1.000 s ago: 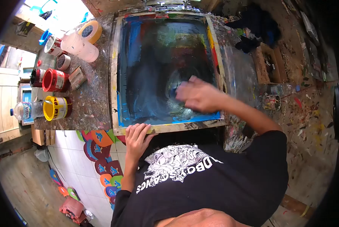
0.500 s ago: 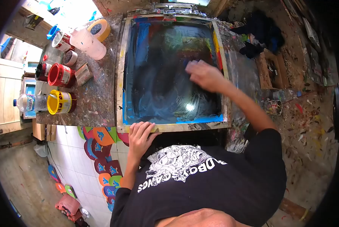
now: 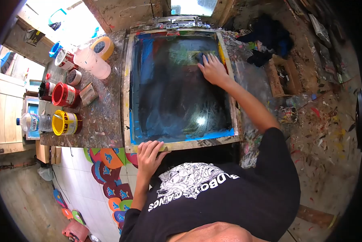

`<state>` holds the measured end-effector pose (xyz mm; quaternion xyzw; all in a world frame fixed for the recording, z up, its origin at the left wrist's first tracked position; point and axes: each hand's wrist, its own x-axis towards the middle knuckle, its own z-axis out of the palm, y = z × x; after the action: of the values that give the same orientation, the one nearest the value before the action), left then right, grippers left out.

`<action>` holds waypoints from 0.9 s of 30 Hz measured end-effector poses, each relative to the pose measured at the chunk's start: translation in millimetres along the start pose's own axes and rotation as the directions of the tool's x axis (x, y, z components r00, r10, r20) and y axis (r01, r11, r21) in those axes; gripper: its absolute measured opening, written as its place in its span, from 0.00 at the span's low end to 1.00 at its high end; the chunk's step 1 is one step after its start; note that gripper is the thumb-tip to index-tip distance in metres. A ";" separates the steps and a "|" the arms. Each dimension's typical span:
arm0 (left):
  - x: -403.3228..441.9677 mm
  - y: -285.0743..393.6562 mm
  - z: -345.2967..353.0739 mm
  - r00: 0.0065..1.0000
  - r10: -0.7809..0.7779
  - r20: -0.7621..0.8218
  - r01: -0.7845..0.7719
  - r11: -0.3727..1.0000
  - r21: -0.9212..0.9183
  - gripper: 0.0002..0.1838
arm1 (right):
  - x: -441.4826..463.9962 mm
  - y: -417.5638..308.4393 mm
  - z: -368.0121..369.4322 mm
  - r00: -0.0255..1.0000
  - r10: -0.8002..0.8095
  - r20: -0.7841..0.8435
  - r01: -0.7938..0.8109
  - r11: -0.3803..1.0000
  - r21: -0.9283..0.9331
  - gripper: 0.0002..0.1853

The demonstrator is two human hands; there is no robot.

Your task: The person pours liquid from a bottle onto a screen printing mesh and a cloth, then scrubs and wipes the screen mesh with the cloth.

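Observation:
A wooden-framed screen [image 3: 181, 92] lies on the paint-stained table, its dark mesh smeared with wet-looking colour and edged in blue. My left hand [image 3: 149, 155] grips the near left edge of the frame, fingers over the wood. Near the upper right of the mesh, my right hand [image 3: 214, 70] presses down on a small dark-blue thing, mostly hidden under its fingers. Hinge clamps [image 3: 173, 26] hold the far side of the frame.
On the left of the table [image 3: 102, 117] stand a yellow can [image 3: 70, 123], a red can [image 3: 66, 95], a pink-white bottle [image 3: 93, 63], a tape roll [image 3: 103, 48] and a wooden block [image 3: 88, 94]. At right are dark cloth [image 3: 272, 36] and an open box [image 3: 286, 76].
My right hand has moved up the mesh from its lower right part to the upper right. My left hand keeps its hold on the frame. The view has shifted slightly.

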<state>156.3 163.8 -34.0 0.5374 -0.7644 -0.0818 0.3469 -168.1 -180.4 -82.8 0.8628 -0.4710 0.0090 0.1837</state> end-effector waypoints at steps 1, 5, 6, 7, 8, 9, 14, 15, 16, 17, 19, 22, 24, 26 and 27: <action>0.4 1.8 -0.6 1.000 0.004 -0.004 -0.004 1.000 0.005 0.25 | 14.3 -5.4 -10.9 1.000 0.001 -0.007 -0.001 1.000 0.000 0.25; 2.6 4.3 -5.0 1.000 -0.005 0.014 0.005 1.000 0.030 0.25 | 52.5 -56.2 -31.8 0.990 -0.136 0.024 0.129 0.971 0.202 0.24; 2.3 4.0 -4.3 1.000 -0.009 0.017 0.008 1.000 0.027 0.25 | 48.8 -67.3 -4.1 0.981 -0.084 -0.172 0.132 0.948 0.291 0.22; 2.6 4.3 -3.7 1.000 -0.005 0.013 0.004 1.000 0.027 0.25 | 49.1 -61.4 4.4 0.939 -0.133 -0.316 0.217 0.944 0.249 0.18; 2.7 4.6 -3.9 1.000 -0.007 0.019 0.006 1.000 0.026 0.25 | 52.8 -45.1 6.2 0.939 -0.131 -0.319 0.216 0.945 0.247 0.18; 3.3 4.4 -4.5 1.000 -0.010 0.028 0.010 1.000 0.025 0.25 | 59.5 -21.1 7.9 0.962 -0.083 -0.259 0.154 0.951 0.267 0.16; 2.1 5.1 -4.8 0.999 -0.021 0.026 0.021 1.000 0.003 0.25 | 86.4 40.8 10.2 0.990 0.133 -0.054 -0.114 0.956 0.270 0.09; 2.4 4.4 -4.3 0.999 -0.023 0.029 0.023 1.000 -0.001 0.24 | 87.8 41.0 12.6 0.987 0.116 -0.111 -0.065 0.922 0.382 0.08; 2.6 4.6 -4.5 0.999 -0.022 0.029 0.023 1.000 -0.002 0.24 | 83.9 31.3 17.9 0.987 0.055 -0.152 0.026 0.873 0.486 0.07; 3.0 4.4 -4.5 0.999 -0.018 0.030 0.017 1.000 0.009 0.24 | 73.5 10.2 17.5 0.962 0.041 -0.271 0.125 0.816 0.565 0.07; 3.5 4.0 -4.8 0.999 -0.010 0.031 0.009 1.000 0.023 0.24 | 39.7 -33.5 -21.0 0.945 -0.211 -0.250 0.321 0.739 0.593 0.09; 2.8 2.2 -1.9 0.999 -0.025 0.034 0.026 1.000 -0.011 0.24 | -24.7 -55.8 -52.1 0.893 -0.315 -0.323 0.449 0.683 0.576 0.11; 0.3 1.8 1.1 1.000 -0.009 0.006 0.009 1.000 0.016 0.24 | -21.9 -5.8 -42.1 0.943 -0.288 -0.167 0.325 0.906 0.272 0.08; 0.7 2.3 0.0 1.000 -0.001 0.001 0.001 1.000 0.020 0.24 | -9.9 35.6 -26.8 0.984 -0.095 -0.149 0.113 0.987 0.116 0.06; 1.2 2.7 -1.4 1.000 0.000 0.005 0.000 1.000 0.018 0.24 | -13.0 32.7 -20.5 0.993 -0.065 -0.102 0.079 0.987 0.138 0.05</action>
<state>154.9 164.2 -31.0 0.5404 -0.7659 -0.0761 0.3400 -198.9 -179.2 -56.0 0.8886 -0.4281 0.0779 0.1449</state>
